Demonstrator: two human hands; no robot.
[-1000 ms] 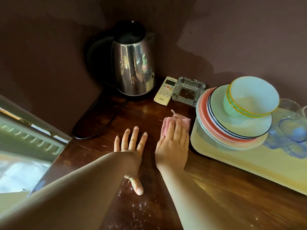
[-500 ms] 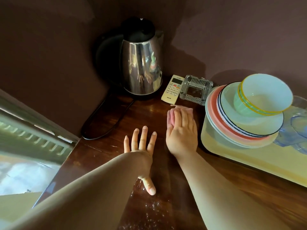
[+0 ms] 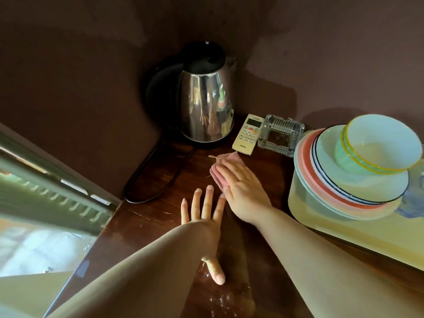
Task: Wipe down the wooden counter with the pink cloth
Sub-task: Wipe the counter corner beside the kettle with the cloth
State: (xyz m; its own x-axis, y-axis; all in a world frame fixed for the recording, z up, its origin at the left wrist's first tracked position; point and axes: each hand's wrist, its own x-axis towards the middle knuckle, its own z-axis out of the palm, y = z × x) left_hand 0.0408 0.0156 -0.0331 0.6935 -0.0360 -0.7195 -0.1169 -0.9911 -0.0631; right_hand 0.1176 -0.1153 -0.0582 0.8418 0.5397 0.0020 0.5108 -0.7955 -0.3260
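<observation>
We press the cloth (image 3: 223, 173) flat on the desk (image 3: 158, 226) under our right hand (image 3: 241, 191), its fingers (image 3: 231, 173) straight and spread over the pink fabric, gripping nothing. The cloth lies just short of the remote (image 3: 249, 135), with one corner almost touching it. Our left hand (image 3: 204, 212) rests beside it, palm down, fingers extended and empty.

The risk sits ahead of the cloth. A stroke pushed further back would likely shove the remote into the ashtray (image 3: 281, 135) or against the kettle (image 3: 207, 104). A sweep to the right could knock the tray (image 3: 344, 235), where plates (image 3: 358, 187) and a bowl (image 3: 378, 148) are stacked high and might slide. To the left, the kettle's cord (image 3: 156, 177) loops across the wood and could snag the cloth's loose thread. Wet drops glisten near our left thumb, so that palm may slip if we lean on it.
</observation>
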